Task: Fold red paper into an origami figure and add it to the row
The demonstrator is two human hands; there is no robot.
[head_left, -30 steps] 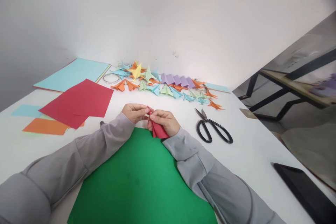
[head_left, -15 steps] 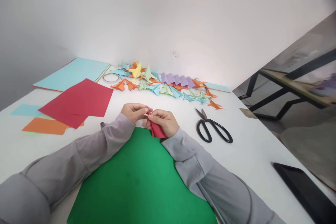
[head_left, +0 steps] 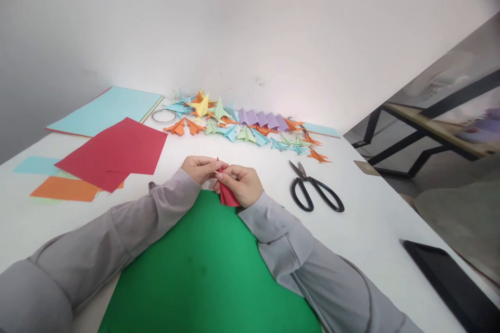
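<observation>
Between my hands is a small folded piece of red paper [head_left: 228, 196], its wide end hanging down and a thin red point sticking up. My left hand [head_left: 197, 167] pinches the narrow upper part with thumb and forefinger. My right hand [head_left: 244, 184] grips the body of the fold, thumb on top, and its fingers hide part of it. Both hands are held just over the far edge of a green sheet [head_left: 203, 265].
Large red sheets [head_left: 117, 151], an orange sheet [head_left: 64, 189] and a blue stack [head_left: 109, 109] lie left. Several folded paper cranes [head_left: 246, 133] line the wall side, beside a wire ring [head_left: 164, 115]. Black-handled scissors [head_left: 312, 187] and a dark tablet [head_left: 445, 276] lie right.
The red folded paper has turned slightly, so its wide end shows narrower and further left. Both hands keep their pinch. The whole view has shifted a little.
</observation>
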